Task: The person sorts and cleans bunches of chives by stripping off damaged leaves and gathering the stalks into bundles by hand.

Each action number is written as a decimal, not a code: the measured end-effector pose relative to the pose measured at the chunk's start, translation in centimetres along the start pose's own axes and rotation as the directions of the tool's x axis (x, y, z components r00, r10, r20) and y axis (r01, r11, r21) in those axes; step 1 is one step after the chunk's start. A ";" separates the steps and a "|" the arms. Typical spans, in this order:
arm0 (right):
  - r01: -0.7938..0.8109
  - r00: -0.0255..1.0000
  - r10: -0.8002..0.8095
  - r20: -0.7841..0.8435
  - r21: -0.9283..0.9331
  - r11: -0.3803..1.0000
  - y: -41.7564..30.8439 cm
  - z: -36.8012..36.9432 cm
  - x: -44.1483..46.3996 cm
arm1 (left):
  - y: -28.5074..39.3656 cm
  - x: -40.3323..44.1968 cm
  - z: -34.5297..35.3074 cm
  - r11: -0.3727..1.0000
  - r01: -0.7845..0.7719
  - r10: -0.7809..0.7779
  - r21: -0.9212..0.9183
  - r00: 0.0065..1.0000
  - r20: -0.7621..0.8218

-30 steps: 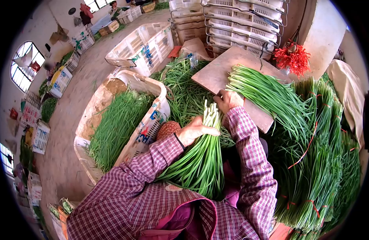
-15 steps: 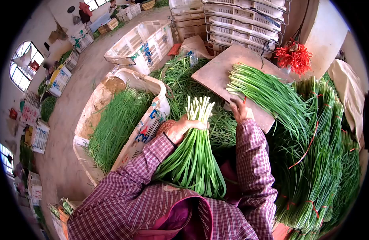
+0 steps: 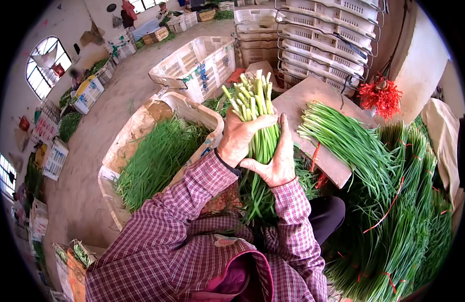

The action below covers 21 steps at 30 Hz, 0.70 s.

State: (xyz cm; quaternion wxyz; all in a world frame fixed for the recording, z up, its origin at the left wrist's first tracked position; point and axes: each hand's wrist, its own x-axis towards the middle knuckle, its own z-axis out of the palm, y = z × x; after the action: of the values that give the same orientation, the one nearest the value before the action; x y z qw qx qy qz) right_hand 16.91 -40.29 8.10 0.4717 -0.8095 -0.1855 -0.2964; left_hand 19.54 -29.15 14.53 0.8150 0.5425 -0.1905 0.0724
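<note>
In front of my chest a bunch of garlic chives [image 3: 255, 98] stands upright, its pale cut ends up and green leaves hanging down. My left hand [image 3: 238, 136] is wrapped round the stems just below the ends. My right hand [image 3: 277, 163] rests against the bunch's right side, palm inward, fingers stretched out and thumb apart. To the right, loose chives [image 3: 338, 128] lie on a slanted board [image 3: 298, 95]. A red tie [image 3: 315, 155] hangs by the board's near edge.
At left stands a worn white crate [image 3: 105, 176] with loose greens [image 3: 157, 156]; another crate [image 3: 192, 63] is behind it. Stacked white crates [image 3: 323, 45] rise at the back. Red ties [image 3: 381, 98] hang in a cluster at right, above tied chive bundles [image 3: 393, 231]. People sit far off.
My left hand has raised the bunch, with its cut ends tilting toward me. My right hand has left the board's edge and come against the bunch. The view has shifted slightly.
</note>
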 end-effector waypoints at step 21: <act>-0.130 0.834 0.392 0.388 -0.553 0.823 -7.1 -13.9 -4.6 | -7.1 -5.8 3.3 0.409 0.504 -0.503 -0.761 0.820 0.273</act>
State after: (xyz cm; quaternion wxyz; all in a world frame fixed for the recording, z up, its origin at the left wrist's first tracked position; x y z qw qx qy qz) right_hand 5.12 -49.09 15.03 0.2181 -0.9697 -0.0969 -0.0516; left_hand 15.74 -34.53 7.31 0.9517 0.1428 -0.0305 -0.2703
